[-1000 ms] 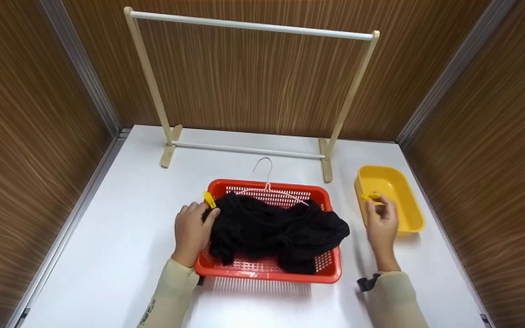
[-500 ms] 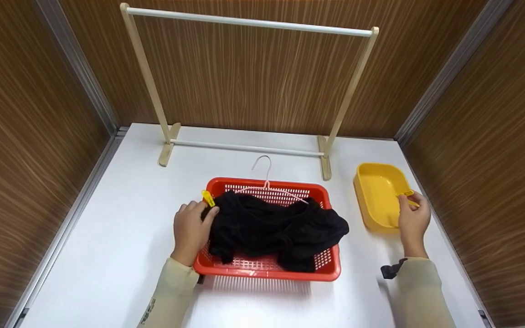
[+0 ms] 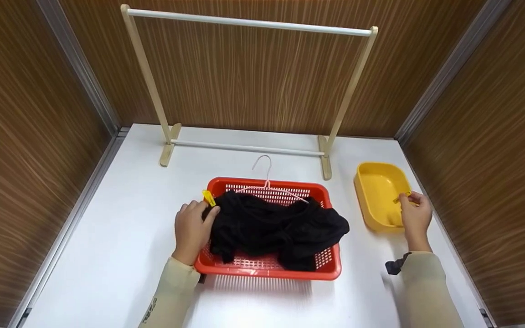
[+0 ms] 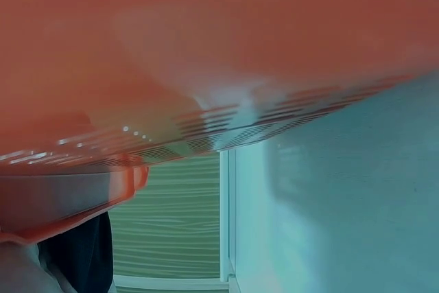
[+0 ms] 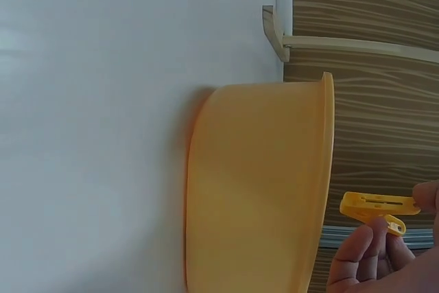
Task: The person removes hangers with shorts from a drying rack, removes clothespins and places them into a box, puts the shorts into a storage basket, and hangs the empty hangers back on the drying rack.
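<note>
Right hand [image 3: 416, 214] has swung across to the right edge of the tub [image 3: 378, 180], and I'm pinching a clip [image 5: 376, 202] between thumb and fingers — probably by its ends so it's easy to squeeze. Left hand [image 3: 193, 226] hasn't budged: thumb and fingers closed on the cloth [image 3: 262, 223] at its left end, likely to steady it, with another clip [image 3: 208, 198] poking up there. Cloth's lying in the basket [image 3: 267, 274], hanger [image 3: 267, 185] at its top — hook past the back rim.

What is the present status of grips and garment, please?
Left grip holds black garment beside yellow clip. Right grip pinches second clip near yellow tray. Garment lies across red basket. No obstruction visible.
</note>
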### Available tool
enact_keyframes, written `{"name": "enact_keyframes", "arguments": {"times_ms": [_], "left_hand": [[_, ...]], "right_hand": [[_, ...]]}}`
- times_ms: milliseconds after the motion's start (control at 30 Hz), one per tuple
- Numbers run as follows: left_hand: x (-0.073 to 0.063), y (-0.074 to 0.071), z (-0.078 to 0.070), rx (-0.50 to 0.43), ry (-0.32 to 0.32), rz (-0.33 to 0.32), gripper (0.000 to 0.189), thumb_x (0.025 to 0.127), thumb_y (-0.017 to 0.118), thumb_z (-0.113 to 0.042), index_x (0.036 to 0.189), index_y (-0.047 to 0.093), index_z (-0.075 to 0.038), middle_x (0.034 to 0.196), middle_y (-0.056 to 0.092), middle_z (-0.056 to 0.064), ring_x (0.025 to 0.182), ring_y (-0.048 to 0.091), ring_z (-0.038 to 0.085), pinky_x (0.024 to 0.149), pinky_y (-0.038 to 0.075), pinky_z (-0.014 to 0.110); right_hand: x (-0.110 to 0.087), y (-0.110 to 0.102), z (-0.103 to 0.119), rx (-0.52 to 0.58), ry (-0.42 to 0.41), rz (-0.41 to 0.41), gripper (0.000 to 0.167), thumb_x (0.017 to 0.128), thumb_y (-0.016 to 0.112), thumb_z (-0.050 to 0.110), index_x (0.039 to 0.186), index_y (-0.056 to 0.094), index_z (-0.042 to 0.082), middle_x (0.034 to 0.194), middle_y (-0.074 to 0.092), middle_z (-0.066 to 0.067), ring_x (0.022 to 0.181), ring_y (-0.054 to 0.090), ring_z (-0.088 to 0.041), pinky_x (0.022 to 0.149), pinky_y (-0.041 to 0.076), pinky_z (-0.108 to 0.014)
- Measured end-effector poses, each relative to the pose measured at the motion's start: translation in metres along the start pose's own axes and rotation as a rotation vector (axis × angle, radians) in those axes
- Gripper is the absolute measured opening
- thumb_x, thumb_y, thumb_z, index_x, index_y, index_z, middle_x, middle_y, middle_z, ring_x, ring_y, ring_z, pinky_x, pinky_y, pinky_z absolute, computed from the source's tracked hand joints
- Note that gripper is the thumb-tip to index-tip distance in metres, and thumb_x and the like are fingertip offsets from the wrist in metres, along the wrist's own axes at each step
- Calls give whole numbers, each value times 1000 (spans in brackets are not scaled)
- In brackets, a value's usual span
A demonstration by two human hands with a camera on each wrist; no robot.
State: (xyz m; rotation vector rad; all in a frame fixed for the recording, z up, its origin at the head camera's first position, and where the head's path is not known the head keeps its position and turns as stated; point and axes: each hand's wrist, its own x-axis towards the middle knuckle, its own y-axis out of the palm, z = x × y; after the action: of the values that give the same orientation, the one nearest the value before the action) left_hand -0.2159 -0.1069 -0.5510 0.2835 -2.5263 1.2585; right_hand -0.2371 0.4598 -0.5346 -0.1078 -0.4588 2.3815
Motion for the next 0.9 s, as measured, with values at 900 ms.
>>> {"name": "enact_keyframes", "arguments": {"times_ms": [900], "left_hand": [[0, 2, -1, -8, -2, -14, 33, 99, 68, -42, 96, 70, -9, 82, 60, 6, 78, 53, 29, 74, 42, 41]], "right_hand": [[-22, 19, 33, -119, -232, 218, 35, 103, 58, 17, 130, 61, -6, 112, 64, -11, 82, 59, 1, 73, 48, -12]]}}
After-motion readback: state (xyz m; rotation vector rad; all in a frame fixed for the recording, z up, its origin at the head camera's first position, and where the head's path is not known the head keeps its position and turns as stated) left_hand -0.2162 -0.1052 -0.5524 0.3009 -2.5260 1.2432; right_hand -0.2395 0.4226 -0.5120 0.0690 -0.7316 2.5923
